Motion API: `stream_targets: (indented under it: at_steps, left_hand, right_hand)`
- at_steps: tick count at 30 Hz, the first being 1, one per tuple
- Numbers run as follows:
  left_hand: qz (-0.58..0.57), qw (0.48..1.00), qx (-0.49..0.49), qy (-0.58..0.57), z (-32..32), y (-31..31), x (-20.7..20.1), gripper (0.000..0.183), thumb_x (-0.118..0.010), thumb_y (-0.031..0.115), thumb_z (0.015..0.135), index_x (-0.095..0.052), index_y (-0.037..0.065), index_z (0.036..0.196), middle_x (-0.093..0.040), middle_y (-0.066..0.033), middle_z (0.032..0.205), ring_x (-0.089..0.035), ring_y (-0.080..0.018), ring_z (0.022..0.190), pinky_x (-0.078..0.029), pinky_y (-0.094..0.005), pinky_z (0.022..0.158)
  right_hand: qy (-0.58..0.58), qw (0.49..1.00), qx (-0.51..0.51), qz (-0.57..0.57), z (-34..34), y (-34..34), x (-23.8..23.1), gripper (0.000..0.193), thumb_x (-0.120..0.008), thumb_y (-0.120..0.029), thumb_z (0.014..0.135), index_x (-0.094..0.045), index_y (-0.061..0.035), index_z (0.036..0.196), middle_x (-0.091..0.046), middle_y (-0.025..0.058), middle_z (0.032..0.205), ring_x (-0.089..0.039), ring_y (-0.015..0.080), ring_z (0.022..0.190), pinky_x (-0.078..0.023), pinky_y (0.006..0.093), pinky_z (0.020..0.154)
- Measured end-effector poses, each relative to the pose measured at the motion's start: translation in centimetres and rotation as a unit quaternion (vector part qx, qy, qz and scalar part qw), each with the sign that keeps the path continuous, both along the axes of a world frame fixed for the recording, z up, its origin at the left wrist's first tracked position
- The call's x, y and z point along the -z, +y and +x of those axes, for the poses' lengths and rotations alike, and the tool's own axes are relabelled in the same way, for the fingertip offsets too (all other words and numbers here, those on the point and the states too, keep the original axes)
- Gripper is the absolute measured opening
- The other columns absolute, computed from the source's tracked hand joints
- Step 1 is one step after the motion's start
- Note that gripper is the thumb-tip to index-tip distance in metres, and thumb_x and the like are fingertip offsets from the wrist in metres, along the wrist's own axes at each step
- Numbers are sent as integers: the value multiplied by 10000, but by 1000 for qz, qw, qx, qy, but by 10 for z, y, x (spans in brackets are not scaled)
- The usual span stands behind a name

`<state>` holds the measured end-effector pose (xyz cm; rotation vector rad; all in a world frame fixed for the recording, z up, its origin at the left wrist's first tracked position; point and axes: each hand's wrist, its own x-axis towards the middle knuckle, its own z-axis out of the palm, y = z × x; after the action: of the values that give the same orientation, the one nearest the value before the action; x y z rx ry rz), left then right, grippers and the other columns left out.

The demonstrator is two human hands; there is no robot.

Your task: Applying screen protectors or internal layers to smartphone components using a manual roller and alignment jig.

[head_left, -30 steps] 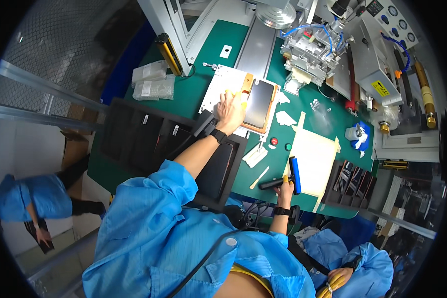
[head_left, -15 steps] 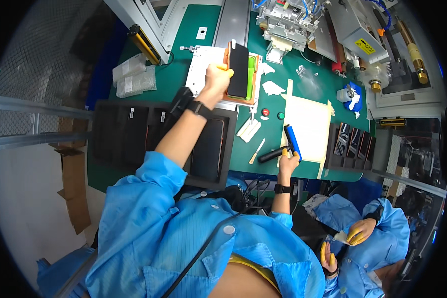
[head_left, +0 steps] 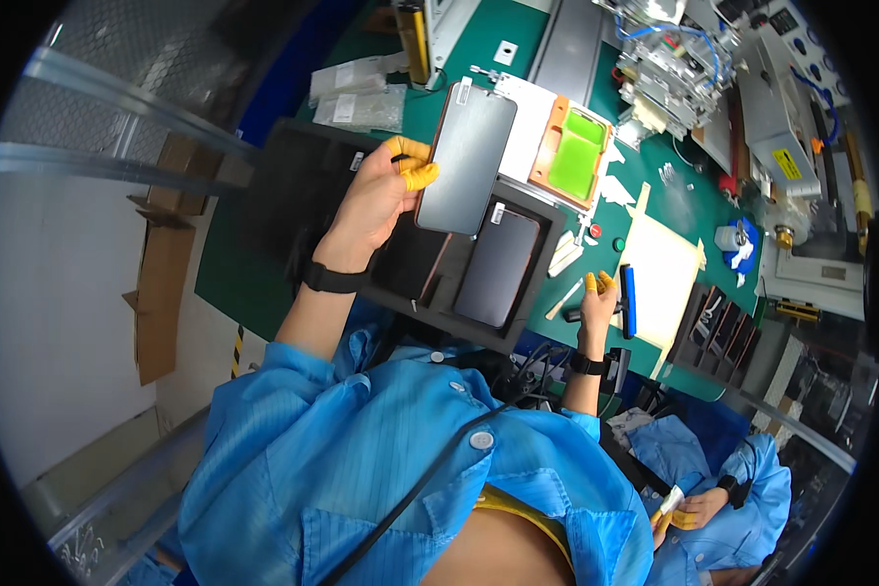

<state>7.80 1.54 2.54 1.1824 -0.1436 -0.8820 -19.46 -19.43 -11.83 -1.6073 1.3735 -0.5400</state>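
Note:
My left hand (head_left: 381,190), with yellow finger covers, pinches the left edge of a dark, glossy phone screen (head_left: 467,161) with a white tab at its top. It is held over a black foam tray (head_left: 547,256). In the tray lies another dark phone screen (head_left: 499,264), also with a white tab. My right hand (head_left: 599,298) is by a roller (head_left: 628,301) with a blue drum and black handle. The hand covers part of the handle; its yellow-covered fingertips show apart. To the right of the held screen is an orange-framed fixture with a bright green bed (head_left: 574,161).
A cream sheet (head_left: 666,269) is taped to the green table. Metal machinery (head_left: 669,78) stands behind. Bubble-wrap bags (head_left: 361,105) lie at the back left. A knife (head_left: 564,301) lies left of my right hand. Another dark tray (head_left: 718,332) and a co-worker's hand (head_left: 701,510) are at right.
My left hand has lifted the phone screen off the green bed and carried it left over the tray. My right hand has shifted off the blue drum toward the handle. The view has turned.

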Motion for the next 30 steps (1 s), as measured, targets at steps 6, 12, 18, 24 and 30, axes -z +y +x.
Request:
stream_targets:
  at_steps: [6, 12, 18, 24, 30]
  left_hand:
    - [91, 974, -175, -113, 15, 79, 12, 293, -455, -134, 729, -510, -1, 985, -550, -95, 902, -547, -135, 847, -441, -217, 763]
    - [300, 879, -264, -259, 84, 159, 47, 178, -525, -46, 770, -538, 16, 936, -561, -63, 847, -517, -115, 759, -407, -212, 672]
    - [398, 812, -154, -397, 80, 150, 86, 219, -550, 83, 794, -559, 21, 1004, -585, -99, 922, -547, -189, 843, -417, -285, 767]
    - [625, 543, -137, -544, 45, 118, 66, 450, -639, 148, 715, -508, 128, 1144, -471, -160, 1186, -502, -339, 1000, -425, -400, 814]
    - [154, 932, 33, -328, -26, -2, 18, 331, -536, 45, 824, -485, 21, 1151, -499, -68, 1162, -478, -144, 1007, -377, -256, 852]
  right_hand:
    - [-31, 994, -46, 96, 20, 21, -16, 295, -495, -177, 863, -480, 1, 1098, -568, 88, 952, -548, 132, 840, -439, 231, 651]
    - [-9, 992, -65, 108, 28, 43, -23, 281, -469, -192, 878, -491, -16, 1096, -576, 60, 927, -552, 112, 808, -447, 226, 616]
    - [30, 991, -125, 30, 27, 52, -26, 273, -497, -171, 852, -522, -21, 1079, -576, 56, 943, -534, 106, 757, -449, 240, 597]
    - [58, 990, 49, -122, -24, -10, 2, 295, -589, -224, 758, -559, -7, 955, -607, 178, 878, -594, 290, 828, -464, 354, 723]
    - [311, 907, 204, -196, -149, -118, 16, 209, -541, -86, 704, -553, -15, 900, -570, 188, 904, -546, 330, 870, -442, 433, 729]
